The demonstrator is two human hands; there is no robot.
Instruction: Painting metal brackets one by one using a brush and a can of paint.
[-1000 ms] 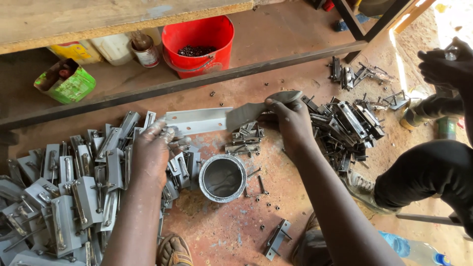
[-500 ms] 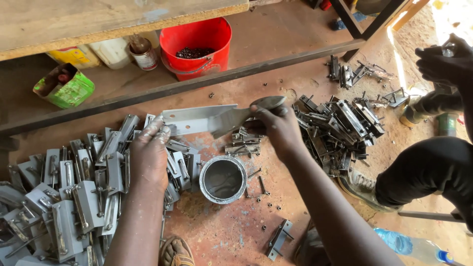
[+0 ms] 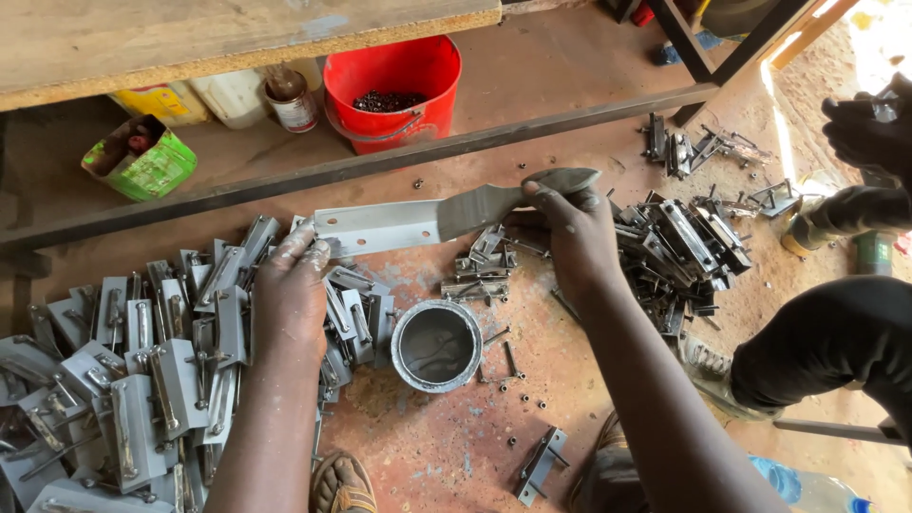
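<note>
My left hand (image 3: pixel 292 285) rests palm down on a heap of grey-painted metal brackets (image 3: pixel 142 361), its fingertips holding the near end of a grey metal plate (image 3: pixel 375 228). My right hand (image 3: pixel 570 233) grips a flat brush (image 3: pixel 503 201) by its handle, with the brush head lying on the plate's right end. A round metal tin of grey paint (image 3: pixel 437 344) stands on the floor between my forearms.
A second heap of dark unpainted brackets (image 3: pixel 684 252) lies right of my right hand. Loose bolts (image 3: pixel 508 361) are scattered on the floor. A red bucket (image 3: pixel 391 87), jars and a green carton (image 3: pixel 141 160) sit under a wooden bench. Another person's arm (image 3: pixel 826 342) and hands (image 3: pixel 869 128) are at the right.
My right hand has slid the brush leftward along the plate, and the plate has shifted slightly. My left hand stays on the bracket heap.
</note>
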